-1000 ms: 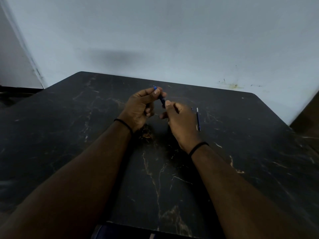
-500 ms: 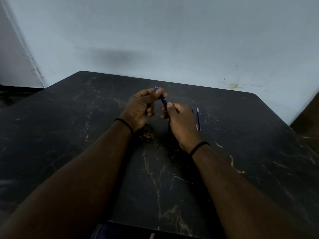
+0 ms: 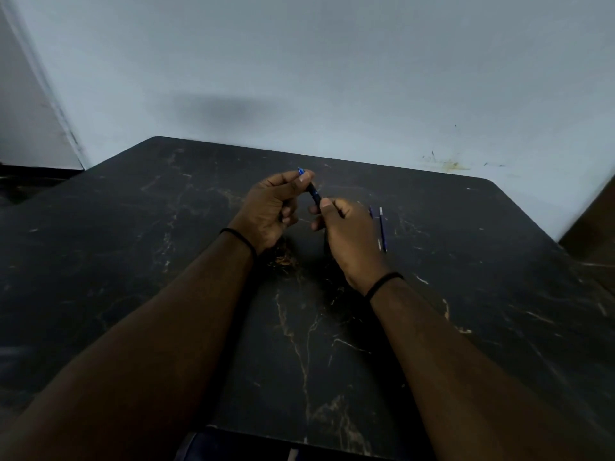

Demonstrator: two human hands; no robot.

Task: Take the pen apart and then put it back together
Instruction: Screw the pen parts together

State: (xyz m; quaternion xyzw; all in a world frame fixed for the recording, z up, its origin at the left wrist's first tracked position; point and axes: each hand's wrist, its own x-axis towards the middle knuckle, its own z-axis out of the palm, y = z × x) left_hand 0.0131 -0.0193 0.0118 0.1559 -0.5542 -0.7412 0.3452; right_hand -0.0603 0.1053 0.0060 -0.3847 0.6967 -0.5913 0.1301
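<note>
My left hand [image 3: 271, 207] and right hand [image 3: 346, 227] pinch the pen [image 3: 313, 194] running eleven to five, with the refill [image 3: 382, 229] on the worktop [image 3: 166, 261] at three o'clock, nearest my right.

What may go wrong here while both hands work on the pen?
The thin refill lies loose on the dark table beside the right hand; a wrist could knock it away. The blue pen barrel is pinched only at the fingertips of the left hand, so it may slip.
</note>
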